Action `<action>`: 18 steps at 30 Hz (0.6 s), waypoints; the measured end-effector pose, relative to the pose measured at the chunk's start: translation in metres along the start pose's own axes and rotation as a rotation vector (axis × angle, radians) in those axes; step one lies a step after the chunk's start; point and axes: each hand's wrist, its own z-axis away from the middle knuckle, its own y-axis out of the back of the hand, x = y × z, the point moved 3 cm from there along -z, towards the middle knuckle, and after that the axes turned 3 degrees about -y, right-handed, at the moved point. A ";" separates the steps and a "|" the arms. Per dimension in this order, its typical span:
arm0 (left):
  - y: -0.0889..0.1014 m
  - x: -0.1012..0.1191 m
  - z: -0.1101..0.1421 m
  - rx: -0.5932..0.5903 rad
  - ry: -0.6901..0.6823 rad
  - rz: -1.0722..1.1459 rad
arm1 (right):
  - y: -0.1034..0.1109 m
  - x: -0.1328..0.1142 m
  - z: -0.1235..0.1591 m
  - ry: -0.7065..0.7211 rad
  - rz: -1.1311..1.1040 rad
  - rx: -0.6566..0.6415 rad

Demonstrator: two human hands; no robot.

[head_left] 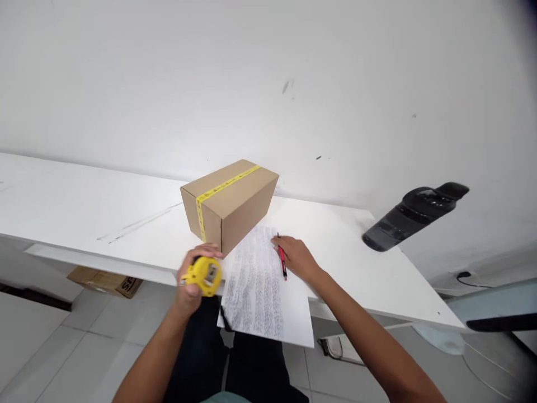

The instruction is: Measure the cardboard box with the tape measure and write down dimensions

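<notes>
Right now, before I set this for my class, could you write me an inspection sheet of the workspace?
Surface: white table, with dark scuff lines left of the box.
Things: left hand holds a yellow tape measure; right hand holds a red pen over a written sheet overhanging the front edge; taped box beside it.
Clutter: dark bottle at right.
Hands: both closed.
Cables: black cable by the wall, right.
Surroundings: marked wall; carton below the table.

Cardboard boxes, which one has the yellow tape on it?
The box on the white table, beside the paper; the tape crosses its top and runs down one end. The other box, below the table, shows none.
</notes>
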 end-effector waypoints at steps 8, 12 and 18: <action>0.082 0.020 0.048 0.607 -0.042 -0.406 | 0.052 0.071 0.080 -0.179 0.284 -0.064; 0.036 0.038 0.070 0.379 -0.308 -0.413 | 0.061 0.071 0.067 -0.349 0.226 -0.065; -0.032 0.068 0.070 -0.152 -0.455 -0.353 | 0.054 -0.054 0.062 -0.141 -0.257 -0.093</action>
